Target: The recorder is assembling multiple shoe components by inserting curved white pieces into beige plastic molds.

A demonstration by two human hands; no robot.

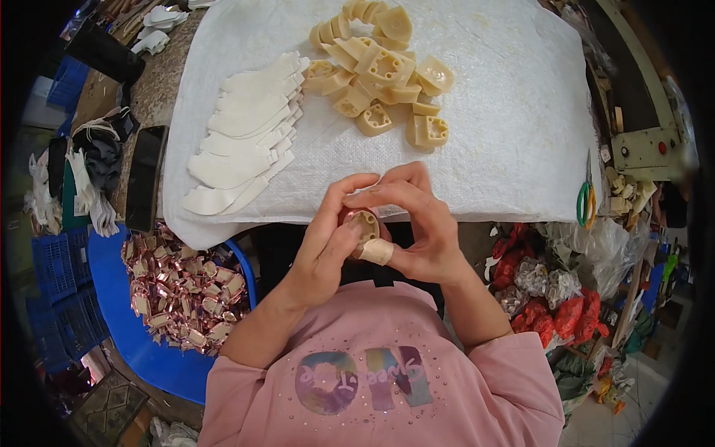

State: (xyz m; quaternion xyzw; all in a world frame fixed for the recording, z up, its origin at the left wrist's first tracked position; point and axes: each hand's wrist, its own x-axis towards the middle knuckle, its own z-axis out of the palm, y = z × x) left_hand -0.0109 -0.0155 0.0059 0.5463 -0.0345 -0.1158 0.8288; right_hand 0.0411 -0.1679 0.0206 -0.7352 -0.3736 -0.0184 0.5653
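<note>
1. Cloth (pixel 514 134): twelve o'clock, bearing blocks (pixel 383 67).
2. Tub (pixel 164 372): eight o'clock.
3. Left hand (pixel 324 242), right hand (pixel 428 235): both partly curled, gripping one piece (pixel 365 222) together.
4. That piece: between them, hollow face up; steady, even thumb pressure around its rim probably works best.

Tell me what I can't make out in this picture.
- Head view: parts of the held piece, hidden by the left hand and right hand.
- Head view: the bottom of the blue tub, buried under pink pieces.
- Head view: parts of the white cutouts, overlapped by one another.
</note>
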